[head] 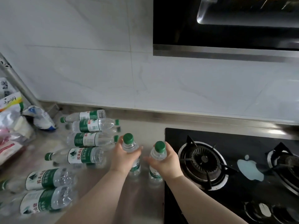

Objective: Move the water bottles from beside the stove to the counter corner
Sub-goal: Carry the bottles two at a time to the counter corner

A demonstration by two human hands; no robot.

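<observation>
Two clear water bottles with green caps stand upright on the steel counter just left of the stove. My left hand (123, 156) is wrapped around the shoulder of the left bottle (128, 140). My right hand (165, 160) grips the right bottle (159, 147) the same way. Several more bottles of the same kind lie on their sides further left, among them one near the back wall (87, 115), one mid-counter (80, 156) and one at the front left (45, 178).
The black gas stove (226, 167) with two burners fills the right side, under a range hood (226, 26). Plastic food bags (14, 126) are piled in the left corner by a metal pipe (21, 88). The tiled wall (113, 62) runs along the back.
</observation>
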